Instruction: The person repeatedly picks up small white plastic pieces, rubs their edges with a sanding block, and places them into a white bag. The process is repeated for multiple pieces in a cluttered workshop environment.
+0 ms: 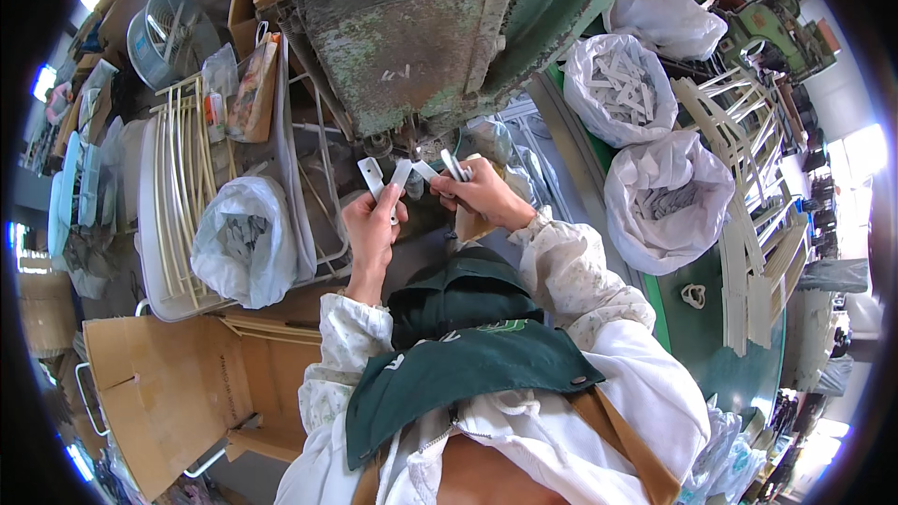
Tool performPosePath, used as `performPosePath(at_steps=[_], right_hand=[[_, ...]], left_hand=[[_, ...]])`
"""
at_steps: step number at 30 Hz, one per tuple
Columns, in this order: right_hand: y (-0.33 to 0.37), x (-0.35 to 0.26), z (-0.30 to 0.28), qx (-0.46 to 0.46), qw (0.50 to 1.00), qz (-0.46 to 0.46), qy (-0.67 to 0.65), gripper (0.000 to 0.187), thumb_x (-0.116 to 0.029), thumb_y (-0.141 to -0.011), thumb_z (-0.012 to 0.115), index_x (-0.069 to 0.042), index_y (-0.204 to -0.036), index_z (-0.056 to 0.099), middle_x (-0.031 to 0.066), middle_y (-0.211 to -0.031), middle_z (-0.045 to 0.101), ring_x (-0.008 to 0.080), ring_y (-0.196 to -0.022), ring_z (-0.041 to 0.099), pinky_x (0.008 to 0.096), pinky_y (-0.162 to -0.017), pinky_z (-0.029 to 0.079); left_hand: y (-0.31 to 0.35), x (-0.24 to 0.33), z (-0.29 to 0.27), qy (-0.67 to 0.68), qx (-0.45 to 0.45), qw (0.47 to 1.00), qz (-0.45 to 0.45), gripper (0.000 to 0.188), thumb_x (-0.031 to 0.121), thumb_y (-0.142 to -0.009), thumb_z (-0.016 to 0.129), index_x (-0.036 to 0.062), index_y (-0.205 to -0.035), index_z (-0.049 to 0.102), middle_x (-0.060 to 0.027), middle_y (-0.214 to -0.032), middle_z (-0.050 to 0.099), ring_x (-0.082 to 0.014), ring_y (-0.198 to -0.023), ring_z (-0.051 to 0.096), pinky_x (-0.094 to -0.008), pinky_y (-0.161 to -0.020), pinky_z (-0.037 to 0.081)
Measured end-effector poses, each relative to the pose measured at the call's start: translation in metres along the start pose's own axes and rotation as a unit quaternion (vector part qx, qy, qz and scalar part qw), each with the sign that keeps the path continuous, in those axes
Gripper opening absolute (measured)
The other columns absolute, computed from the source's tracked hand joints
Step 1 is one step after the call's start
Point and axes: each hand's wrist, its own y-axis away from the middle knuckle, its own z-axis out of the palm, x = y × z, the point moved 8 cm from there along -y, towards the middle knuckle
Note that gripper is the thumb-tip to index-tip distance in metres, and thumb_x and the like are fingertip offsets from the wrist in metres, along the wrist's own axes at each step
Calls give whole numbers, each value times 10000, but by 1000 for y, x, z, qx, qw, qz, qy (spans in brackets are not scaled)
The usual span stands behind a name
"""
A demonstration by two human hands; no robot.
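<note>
My left hand [369,229] is closed on flat light-grey metal strips [371,175], which stick up past the thumb and have small holes near their ends. Just right of it, my right hand [484,194] grips more such strips; one light strip [426,171] angles toward the left hand's pieces, and their tips nearly meet. Both hands are below the working head of a large worn green machine [402,56]. How many strips lie inside each fist is hidden by the fingers.
To the right, two white bags of metal strips [622,89] [669,192] stand beside long pale strips [734,234] on a green table [697,323]. At left are a white bag of small parts [245,234], thin rods [173,196] and an open cardboard box [173,383].
</note>
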Motion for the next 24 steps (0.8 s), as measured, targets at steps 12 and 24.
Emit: performPosePath(at_steps=[12, 24], right_hand=[[57, 5, -326, 552, 755, -84, 342, 360, -288, -882, 637, 48, -1001, 584, 208, -754, 627, 293, -703, 656, 358, -579, 495], [-5, -20, 0, 30, 998, -44, -36, 162, -144, -925, 565, 5, -949, 624, 12, -679, 615, 33, -512, 457, 185, -460, 367]], left_hand=[[11, -13, -1, 115, -68, 990, 40, 239, 196, -959, 545, -15, -989, 651, -53, -800, 644, -117, -654, 562, -240, -638, 431], [6, -42, 33, 360, -24, 929, -79, 115, 146, -903, 632, 37, -899, 595, 59, -579, 365, -54, -517, 327, -218, -538, 297]])
